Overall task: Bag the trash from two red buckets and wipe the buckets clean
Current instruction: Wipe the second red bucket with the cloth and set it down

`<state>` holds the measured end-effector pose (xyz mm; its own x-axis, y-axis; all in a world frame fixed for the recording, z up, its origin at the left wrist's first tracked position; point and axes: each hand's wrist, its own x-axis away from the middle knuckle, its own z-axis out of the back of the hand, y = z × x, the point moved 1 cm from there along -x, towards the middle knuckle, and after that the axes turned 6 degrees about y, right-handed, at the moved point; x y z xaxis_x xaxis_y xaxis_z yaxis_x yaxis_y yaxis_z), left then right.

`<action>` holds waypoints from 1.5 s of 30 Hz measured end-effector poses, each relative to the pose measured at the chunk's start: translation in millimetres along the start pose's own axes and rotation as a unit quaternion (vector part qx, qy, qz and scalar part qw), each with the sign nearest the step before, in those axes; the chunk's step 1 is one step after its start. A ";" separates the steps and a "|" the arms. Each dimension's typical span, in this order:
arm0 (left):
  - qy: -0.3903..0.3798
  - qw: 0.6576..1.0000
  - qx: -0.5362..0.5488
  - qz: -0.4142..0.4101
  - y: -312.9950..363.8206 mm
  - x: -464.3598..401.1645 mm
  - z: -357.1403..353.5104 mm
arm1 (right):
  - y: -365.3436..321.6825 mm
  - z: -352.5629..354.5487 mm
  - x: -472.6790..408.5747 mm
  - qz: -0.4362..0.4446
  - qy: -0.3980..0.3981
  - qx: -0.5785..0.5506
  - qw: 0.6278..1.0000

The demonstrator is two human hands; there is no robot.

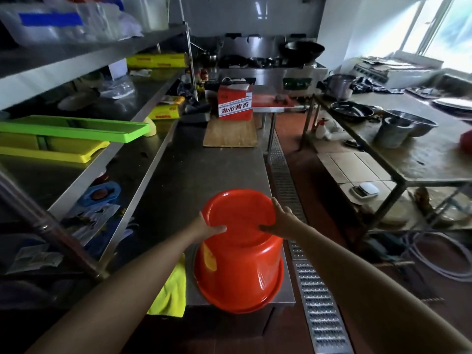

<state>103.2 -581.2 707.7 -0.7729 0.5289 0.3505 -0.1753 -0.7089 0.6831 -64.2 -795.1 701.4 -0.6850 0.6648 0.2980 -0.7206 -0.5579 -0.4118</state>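
Head view: red bucket [240, 267] upside down on counter [204, 169] edge, gripped at its base.
Left hand [204, 227] and right hand [281, 221] curl around base rim; light, stiff, probably slick plastic, so two-sided hold fits.

- The red carton [235, 104] at the far end of the desk [194, 169] carries a white band on its front with red Chinese characters reading "森帝酱香".
- A line of smaller print sits above that band, too small to read.
- The yellow boxes [157, 60] on the shelf bear red print, too blurred to read.
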 end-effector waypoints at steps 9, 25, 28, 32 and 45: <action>0.001 0.988 0.147 0.054 -9.5 -4.4 -9.0 | 9.1 -10.5 -2.4 -0.045 -0.010 -0.280 0.959; 0.114 0.955 0.271 -0.037 -1.4 37.5 14.0 | 16.1 26.5 37.2 -0.064 0.073 -0.473 0.876; 0.084 0.959 0.269 0.033 -25.3 49.0 1.3 | 26.0 12.6 50.9 -0.057 0.049 -0.452 0.889; -0.019 0.956 0.279 0.089 -45.7 65.6 -4.1 | 27.8 0.3 52.9 -0.013 0.041 -0.332 0.942; -0.187 0.976 0.082 -0.071 -84.8 91.1 -31.5 | 38.0 -43.7 75.5 0.214 -0.047 -0.135 0.966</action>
<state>28.4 -487.7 661.6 -0.4663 0.7712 0.4334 -0.1414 -0.5486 0.8240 -138.6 -744.3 670.7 -0.9300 0.3469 0.1217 -0.3232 -0.6136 -0.7204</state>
